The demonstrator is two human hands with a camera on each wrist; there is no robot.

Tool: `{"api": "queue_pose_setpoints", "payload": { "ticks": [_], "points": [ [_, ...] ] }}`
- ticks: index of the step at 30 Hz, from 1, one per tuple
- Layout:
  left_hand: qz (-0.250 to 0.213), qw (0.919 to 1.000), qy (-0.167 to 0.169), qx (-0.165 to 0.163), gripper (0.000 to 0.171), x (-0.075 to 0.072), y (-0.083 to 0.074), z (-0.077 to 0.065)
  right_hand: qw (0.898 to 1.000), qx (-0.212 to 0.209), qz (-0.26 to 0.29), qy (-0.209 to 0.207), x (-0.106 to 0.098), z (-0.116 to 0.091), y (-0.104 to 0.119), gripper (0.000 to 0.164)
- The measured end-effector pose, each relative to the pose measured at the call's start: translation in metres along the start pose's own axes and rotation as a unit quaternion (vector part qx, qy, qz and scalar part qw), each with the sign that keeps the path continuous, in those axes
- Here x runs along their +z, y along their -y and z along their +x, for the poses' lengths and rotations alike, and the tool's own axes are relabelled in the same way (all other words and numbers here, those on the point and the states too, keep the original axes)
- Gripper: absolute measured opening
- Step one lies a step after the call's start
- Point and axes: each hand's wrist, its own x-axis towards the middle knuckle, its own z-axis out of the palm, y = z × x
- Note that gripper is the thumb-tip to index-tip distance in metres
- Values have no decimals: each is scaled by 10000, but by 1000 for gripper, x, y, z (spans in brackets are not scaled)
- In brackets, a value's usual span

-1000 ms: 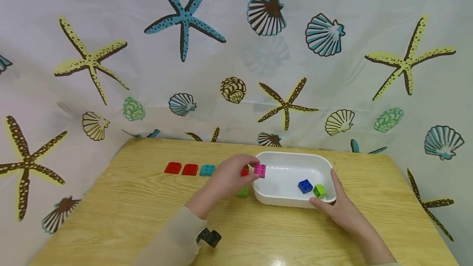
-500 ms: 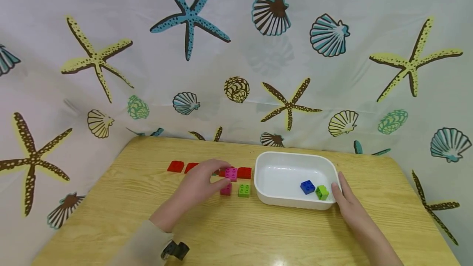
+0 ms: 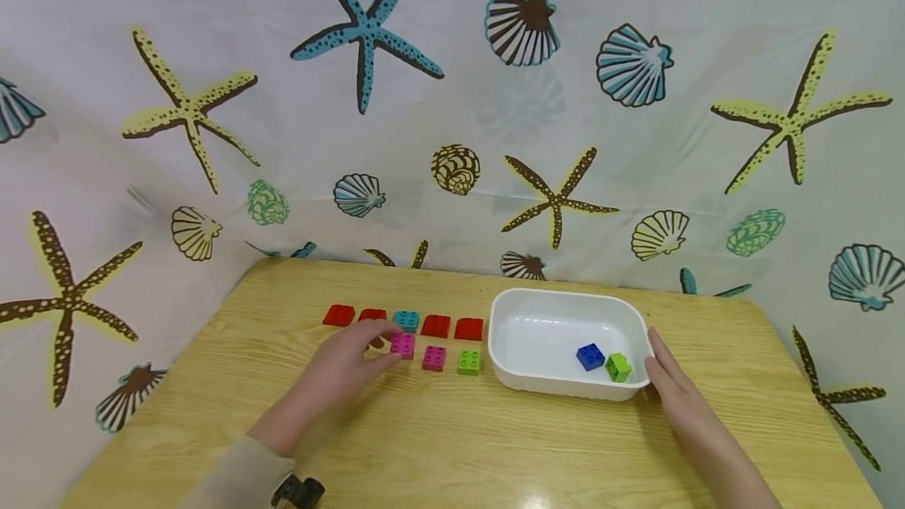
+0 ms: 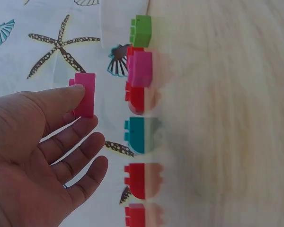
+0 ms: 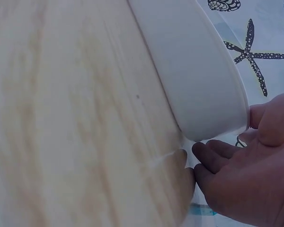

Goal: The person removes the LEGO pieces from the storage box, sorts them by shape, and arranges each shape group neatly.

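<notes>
Thumb and index finger of my left hand (image 3: pixel 346 364) pinch a pink toy building brick (image 4: pixel 87 94), held above the table in the left wrist view; the other fingers spread below it. To its right in the head view lie a second pink brick (image 3: pixel 434 358) and a light green brick (image 3: pixel 469 362). A white tub (image 3: pixel 558 386) stands right of them, with a blue brick (image 3: pixel 590 357) and another light green brick (image 3: pixel 618 368) inside. My right hand (image 3: pixel 682 395) rests against the tub's right end, thumb at the rim and fingers loosely bent along the outer wall.
Behind the pink and green bricks runs a row with red bricks (image 3: pixel 436 326) and a teal brick (image 3: pixel 406 320). One red brick (image 3: pixel 372 315) is partly covered by the left hand. A patterned cloth (image 3: pixel 396 132) hangs behind the wooden table (image 3: pixel 481 446).
My left hand has carried the pink brick left from the tub's rim to beside the other pink brick. My right hand has shifted from gripping the tub's front corner to its right end.
</notes>
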Motion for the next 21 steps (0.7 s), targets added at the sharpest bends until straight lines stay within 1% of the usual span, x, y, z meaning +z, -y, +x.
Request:
{"api": "queue_pose_setpoints", "payload": {
  "ticks": [6, 10, 13, 17, 21],
  "points": [
    [-159, 9998, 84, -70, 39, 3, 17, 0, 10000, 21, -4, 85, -2, 1, 1, 73],
    [-113, 9998, 132, -137, 40, 7, 26, 2, 9999, 62, -36, 128, -4, 0, 0, 72],
    [-44, 9998, 183, -62, 36, 8, 33, 4, 9999, 56, -52, 141, -4, -1, -1, 71],
    [-10, 9995, 295, 54, 30, 10, 38, 7, 9999, 16, -39, 134, -4, -1, -2, 71],
    [10, 9994, 348, 72, 29, 12, 38, 8, 9999, 0, -45, 140, -4, -1, -2, 71]
  ]
}}
